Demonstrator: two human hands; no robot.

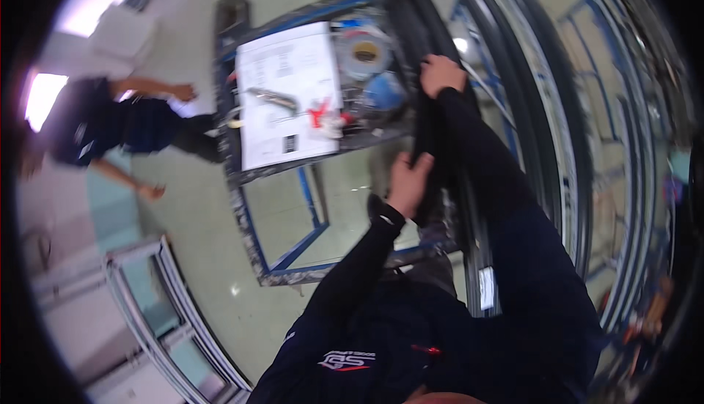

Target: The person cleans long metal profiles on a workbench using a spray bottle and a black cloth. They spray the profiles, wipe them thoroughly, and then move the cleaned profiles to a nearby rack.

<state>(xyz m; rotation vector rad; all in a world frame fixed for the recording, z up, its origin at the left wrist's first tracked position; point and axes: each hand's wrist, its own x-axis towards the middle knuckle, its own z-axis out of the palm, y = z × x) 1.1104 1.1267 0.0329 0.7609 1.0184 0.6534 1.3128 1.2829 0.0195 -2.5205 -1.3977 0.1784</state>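
Observation:
A long black profile (405, 19) runs away from me along the right side of a small work stand, blurred by motion. My left hand (408, 184) closes round its nearer part, thumb on the upper side and the other fingers mostly hidden. Farther along, my right hand (443, 74) lies over the profile with its fingers bent round it. Left of the hands, a printed white sheet (264, 59) rests on the stand's top. On the sheet are a slim metallic tool (273, 99) and a small red-and-white item (320, 116). Beside it sit a tape roll (366, 53) and a blue round object (385, 93).
The blue-edged stand (257, 246) has an open lower frame. More long dark profiles (524, 59) lie on blue racks to the right. At the left a person (125, 122) in dark clothes stands near the stand. A metal window-like frame (176, 316) stands at lower left.

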